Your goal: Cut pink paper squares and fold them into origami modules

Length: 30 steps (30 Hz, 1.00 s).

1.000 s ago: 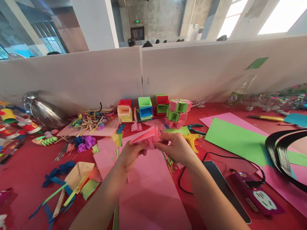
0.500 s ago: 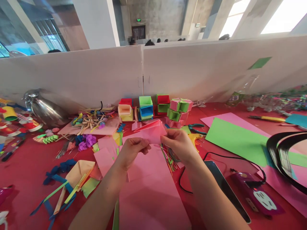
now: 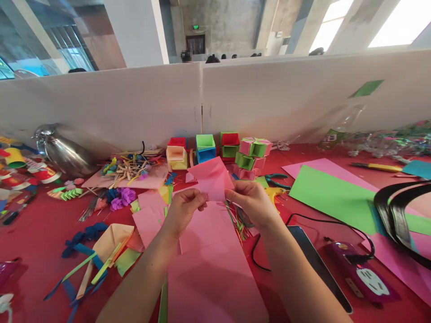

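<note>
A creased piece of pink paper (image 3: 213, 177) is held up between my hands, above the middle of the table. My left hand (image 3: 185, 208) pinches its lower left corner between thumb and curled fingers. At the right edge, my right hand (image 3: 254, 199) grips the paper with thumb and forefinger. Its upper part stands up and leans away from me, with fold lines showing. Under my wrists lie larger pink sheets (image 3: 212, 278). Smaller pink pieces (image 3: 148, 215) lie left of my left hand. Behind the held paper stand folded paper boxes (image 3: 206, 154) and a pink-and-green paper stack (image 3: 252, 154).
Right of my right arm lie a phone (image 3: 318, 264), a purple power strip (image 3: 363, 273) and a green sheet (image 3: 332, 195). Pliers (image 3: 278, 180) rest behind my right hand. A metal jug (image 3: 67, 152) stands back left, and a white partition (image 3: 134, 103) closes off the far side.
The pink paper's upper part has opened out from a narrow, flattened fold into a wider, raised face. Both hands keep their hold in nearly the same place.
</note>
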### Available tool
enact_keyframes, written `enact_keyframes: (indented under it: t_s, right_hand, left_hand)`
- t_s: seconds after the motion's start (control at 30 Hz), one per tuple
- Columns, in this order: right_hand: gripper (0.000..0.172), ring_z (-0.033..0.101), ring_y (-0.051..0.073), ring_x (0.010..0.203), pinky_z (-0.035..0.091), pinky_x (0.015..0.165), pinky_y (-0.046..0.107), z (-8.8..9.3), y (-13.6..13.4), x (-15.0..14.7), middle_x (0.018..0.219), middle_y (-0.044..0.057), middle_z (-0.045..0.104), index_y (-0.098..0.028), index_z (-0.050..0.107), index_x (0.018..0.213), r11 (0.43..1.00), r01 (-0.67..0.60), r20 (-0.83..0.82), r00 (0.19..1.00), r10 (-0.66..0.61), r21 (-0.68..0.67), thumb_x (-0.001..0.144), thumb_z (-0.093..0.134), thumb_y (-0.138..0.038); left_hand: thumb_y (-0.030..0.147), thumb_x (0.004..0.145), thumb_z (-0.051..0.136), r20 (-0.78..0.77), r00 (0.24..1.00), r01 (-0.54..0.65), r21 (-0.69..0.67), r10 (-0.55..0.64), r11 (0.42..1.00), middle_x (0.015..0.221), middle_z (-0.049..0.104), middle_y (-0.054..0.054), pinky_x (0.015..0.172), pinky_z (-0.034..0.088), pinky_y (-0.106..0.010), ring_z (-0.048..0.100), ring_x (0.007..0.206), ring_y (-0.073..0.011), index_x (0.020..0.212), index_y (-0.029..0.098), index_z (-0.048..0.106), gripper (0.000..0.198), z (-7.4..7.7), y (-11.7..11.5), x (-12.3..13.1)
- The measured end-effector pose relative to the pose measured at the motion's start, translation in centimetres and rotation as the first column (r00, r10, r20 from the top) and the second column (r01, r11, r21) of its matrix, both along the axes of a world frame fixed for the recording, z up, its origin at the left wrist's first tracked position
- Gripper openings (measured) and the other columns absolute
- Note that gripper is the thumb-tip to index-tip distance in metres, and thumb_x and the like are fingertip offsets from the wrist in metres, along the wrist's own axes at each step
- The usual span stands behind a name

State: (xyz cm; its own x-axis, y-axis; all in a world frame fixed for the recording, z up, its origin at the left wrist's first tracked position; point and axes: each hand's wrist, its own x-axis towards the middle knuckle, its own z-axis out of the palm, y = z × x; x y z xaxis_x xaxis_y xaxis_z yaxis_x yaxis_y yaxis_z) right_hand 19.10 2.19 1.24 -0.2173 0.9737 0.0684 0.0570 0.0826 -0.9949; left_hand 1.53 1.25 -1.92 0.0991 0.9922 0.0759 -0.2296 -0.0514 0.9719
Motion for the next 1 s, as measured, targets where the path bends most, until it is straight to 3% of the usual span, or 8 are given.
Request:
enact_keyframes:
  t_s: [0.13, 0.23, 0.47, 0.57, 0.77, 0.87, 1.0]
  right_hand:
    - [0.026, 0.034, 0.008, 0.049, 0.026, 0.048, 0.024, -0.3, -0.1, -0.2, 0.052, -0.004, 0.041, -0.015, 0.057, 0.056, 0.999, -0.003, 0.047, 0.999, 0.001, 0.04, 0.067, 0.064, -0.037]
    - [0.03, 0.031, 0.007, 0.049, 0.023, 0.047, 0.024, -0.4, -0.3, -0.5, 0.05, -0.005, 0.038, -0.015, 0.054, 0.052, 0.999, -0.019, 0.079, 0.997, 0.015, 0.05, 0.068, 0.064, -0.038]
    - [0.036, 0.039, 0.009, 0.052, 0.029, 0.051, 0.024, 0.3, -0.8, -0.8, 0.053, -0.003, 0.047, -0.016, 0.058, 0.054, 0.993, -0.093, 0.097, 0.992, 0.086, 0.07, 0.077, 0.058, -0.043]
    - [0.035, 0.042, 0.01, 0.054, 0.032, 0.053, 0.024, 0.1, -0.7, -0.8, 0.055, -0.002, 0.049, -0.016, 0.058, 0.055, 0.994, -0.068, 0.082, 0.995, 0.061, 0.089, 0.078, 0.057, -0.041]
    - [0.034, 0.04, 0.01, 0.052, 0.03, 0.051, 0.024, 0.3, -0.7, -0.8, 0.054, -0.002, 0.047, -0.016, 0.058, 0.056, 0.989, -0.093, 0.187, 0.98, 0.069, 0.119, 0.079, 0.054, -0.041]
    - [0.026, 0.043, 0.011, 0.056, 0.032, 0.053, 0.024, 0.7, -0.7, -0.9, 0.059, -0.001, 0.051, -0.017, 0.059, 0.061, 0.98, -0.033, 0.22, 0.975, -0.01, 0.194, 0.077, 0.055, -0.036]
    - [0.015, 0.049, 0.014, 0.065, 0.038, 0.06, 0.025, 0.5, -0.6, -1.1, 0.07, 0.002, 0.06, -0.017, 0.062, 0.069, 0.953, 0.118, 0.139, 0.977, -0.161, 0.278, 0.073, 0.058, -0.031]
  left_hand:
    - [0.036, 0.067, 0.074, 0.045, 0.996, 0.082, -0.028, -0.081, 0.996, 0.059, 0.062, -0.001, 0.061, 0.043, -0.024, 0.055, 0.057, -0.0112, 0.069, 0.015, 0.069, 0.022, -0.2, -0.2, 0.1]
    - [0.039, 0.064, 0.076, 0.096, 0.995, 0.041, -0.071, -0.034, 0.997, 0.058, 0.062, -0.002, 0.058, 0.044, -0.024, 0.053, 0.054, -0.0106, 0.067, 0.013, 0.07, 0.026, -0.6, -0.1, 0.4]
    - [0.033, 0.062, 0.078, 0.2, 0.979, -0.025, -0.106, 0.046, 0.994, 0.059, 0.063, -0.001, 0.053, 0.043, -0.021, 0.051, 0.054, -0.0083, 0.063, 0.014, 0.071, 0.02, -0.5, 0.1, 0.7]
    - [0.031, 0.062, 0.078, 0.207, 0.977, -0.035, -0.104, 0.056, 0.994, 0.059, 0.064, -0.001, 0.053, 0.043, -0.021, 0.051, 0.054, -0.0081, 0.062, 0.014, 0.072, 0.019, -0.4, 0.1, 0.6]
    - [0.035, 0.062, 0.078, 0.24, 0.97, -0.008, -0.129, 0.039, 0.992, 0.069, 0.069, -0.003, 0.061, 0.049, -0.025, 0.059, 0.063, -0.0117, 0.07, 0.016, 0.073, 0.021, -0.5, 0.1, 0.6]
    - [0.034, 0.059, 0.079, 0.238, 0.97, -0.017, -0.152, 0.054, 0.988, 0.068, 0.07, -0.003, 0.061, 0.05, -0.025, 0.061, 0.063, -0.0126, 0.069, 0.016, 0.073, 0.021, -0.5, 0.1, 0.7]
    - [0.028, 0.058, 0.08, 0.17, 0.984, -0.026, -0.146, 0.051, 0.989, 0.074, 0.071, -0.004, 0.06, 0.05, -0.025, 0.063, 0.069, -0.0156, 0.077, 0.017, 0.074, 0.023, -0.3, 0.0, 0.8]
